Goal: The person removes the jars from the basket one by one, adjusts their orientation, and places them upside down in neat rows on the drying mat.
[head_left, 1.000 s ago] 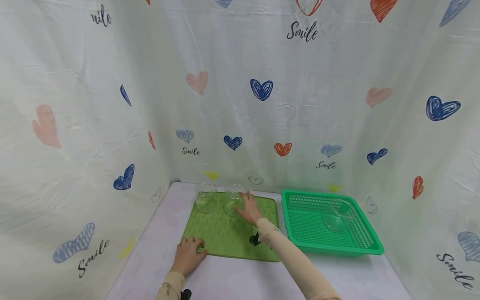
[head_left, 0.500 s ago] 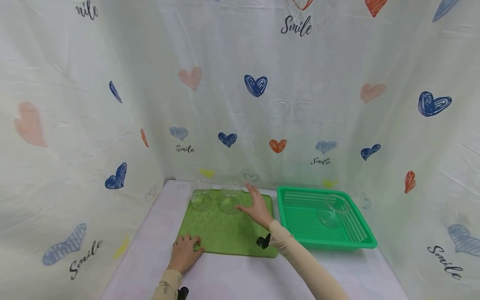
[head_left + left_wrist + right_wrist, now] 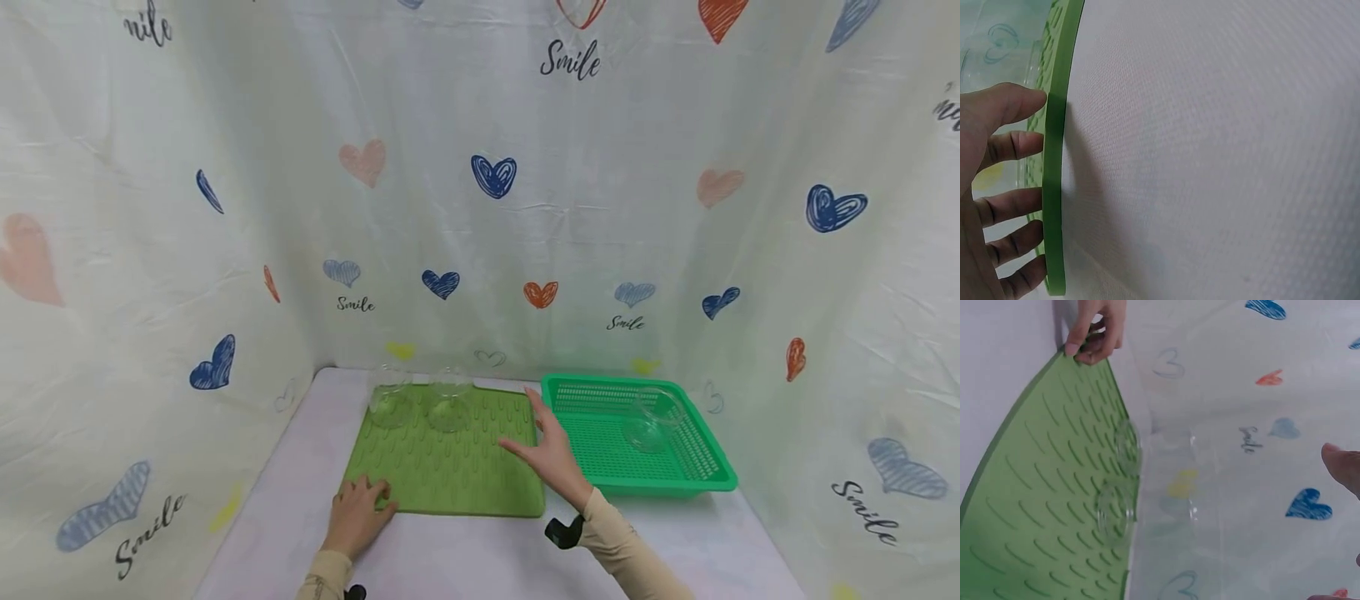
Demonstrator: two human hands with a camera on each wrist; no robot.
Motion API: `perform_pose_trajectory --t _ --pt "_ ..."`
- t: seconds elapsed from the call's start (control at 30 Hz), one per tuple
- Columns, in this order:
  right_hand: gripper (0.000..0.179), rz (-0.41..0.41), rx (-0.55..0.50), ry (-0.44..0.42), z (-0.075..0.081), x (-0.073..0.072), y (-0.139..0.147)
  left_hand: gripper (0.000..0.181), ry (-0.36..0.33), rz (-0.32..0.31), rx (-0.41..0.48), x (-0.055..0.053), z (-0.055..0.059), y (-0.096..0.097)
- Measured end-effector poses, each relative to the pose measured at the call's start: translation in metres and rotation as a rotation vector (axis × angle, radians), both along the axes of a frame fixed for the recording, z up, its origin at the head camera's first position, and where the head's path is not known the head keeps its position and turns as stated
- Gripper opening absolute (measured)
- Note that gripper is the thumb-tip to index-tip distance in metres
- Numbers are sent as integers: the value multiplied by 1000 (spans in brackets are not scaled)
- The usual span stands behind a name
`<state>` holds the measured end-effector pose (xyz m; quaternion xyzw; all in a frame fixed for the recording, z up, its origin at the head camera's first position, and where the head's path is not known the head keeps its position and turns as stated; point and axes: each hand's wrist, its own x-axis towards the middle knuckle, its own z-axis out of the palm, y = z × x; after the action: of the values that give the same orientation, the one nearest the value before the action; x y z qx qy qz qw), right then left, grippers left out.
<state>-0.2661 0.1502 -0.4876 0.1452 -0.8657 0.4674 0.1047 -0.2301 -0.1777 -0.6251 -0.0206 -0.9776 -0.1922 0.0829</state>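
Two clear cups [image 3: 390,408] [image 3: 449,412] stand side by side on the back left part of a green ridged mat [image 3: 450,475]. Over the mat's right edge, my right hand [image 3: 553,454] hovers with thumb and fingers spread, holding nothing. My left hand [image 3: 357,512] rests at the mat's near left corner. In the left wrist view, its fingertips [image 3: 1025,201] touch the mat's green edge [image 3: 1054,187]. A third clear cup [image 3: 648,429] is inside the green plastic basket [image 3: 637,483], to the right of my right hand.
The basket sits right of the mat, with a narrow gap between them. Both stand on a pale table [image 3: 457,554]. A white curtain [image 3: 450,217] printed with hearts and "Smile" hangs behind and along both sides.
My right hand has let go of the right-hand cup on the mat and drawn back rightward towards the basket. My left hand stays at the mat's corner. The head view has shifted slightly.
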Motion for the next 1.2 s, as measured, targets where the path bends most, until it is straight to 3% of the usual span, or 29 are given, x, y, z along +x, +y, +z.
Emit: perform_pose_trajectory --t 0.2,0.5,0.87,1.0,1.2 --pt "96 -58 -76 55 2 17 24 22 -1 -9 4 1 2 0" --pt "96 -170 -129 79 0 26 61 22 -17 2 -6 -1 -1 -1" --pt "103 -360 -135 -21 -13 26 106 22 -23 5 -6 2 3 0" --pt "107 -434 -147 -31 -17 21 121 22 -17 3 -15 0 2 0" --pt "116 -546 -181 -116 -28 11 146 22 -19 7 -12 0 2 0"
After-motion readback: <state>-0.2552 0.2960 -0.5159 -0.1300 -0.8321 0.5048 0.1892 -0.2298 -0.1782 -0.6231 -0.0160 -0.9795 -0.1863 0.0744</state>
